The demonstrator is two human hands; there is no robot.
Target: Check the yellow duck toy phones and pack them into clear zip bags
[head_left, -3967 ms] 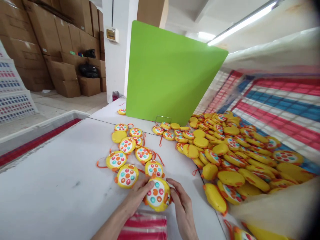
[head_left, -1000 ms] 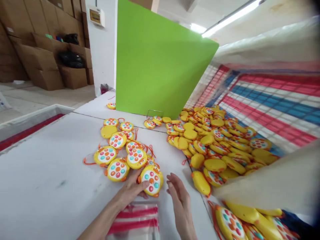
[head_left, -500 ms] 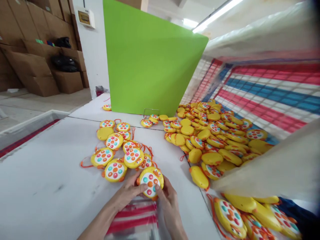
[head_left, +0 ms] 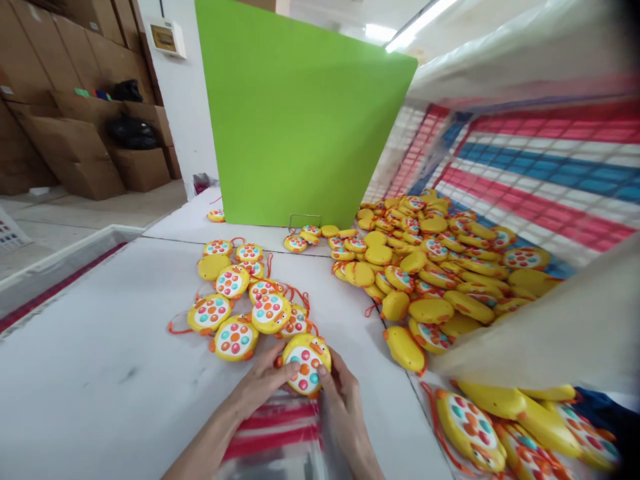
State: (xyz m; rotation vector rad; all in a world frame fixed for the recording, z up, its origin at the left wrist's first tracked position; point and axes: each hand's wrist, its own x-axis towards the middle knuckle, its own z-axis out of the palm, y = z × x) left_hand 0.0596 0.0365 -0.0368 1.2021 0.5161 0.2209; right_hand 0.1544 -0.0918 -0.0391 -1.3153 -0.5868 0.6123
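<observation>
Between my two hands is a yellow duck-shaped button toy [head_left: 306, 360], its white face with coloured buttons turned up toward me. My left hand [head_left: 267, 373] grips its left edge, thumb on the buttons. On the other edge, my right hand [head_left: 343, 393] holds it with the thumb near a lower button. Clear plastic bags with red stripes [head_left: 280, 427] lie on the table below the toy. Just beyond my hands, a loose group of similar duck toys [head_left: 235, 338] with orange cords rests on the white surface, one of them face down.
A large heap of duck toys [head_left: 425, 267] covers the right side, against a striped mesh-covered sheet [head_left: 550, 160]. More toys [head_left: 473, 430] lie at the lower right, beside a whitish hanging sheet [head_left: 525, 333]. A green board [head_left: 305, 120] stands at the back.
The camera view has shifted slightly, so the scene sits a little further right. Both hands still hold the same toy in nearly the same pose.
</observation>
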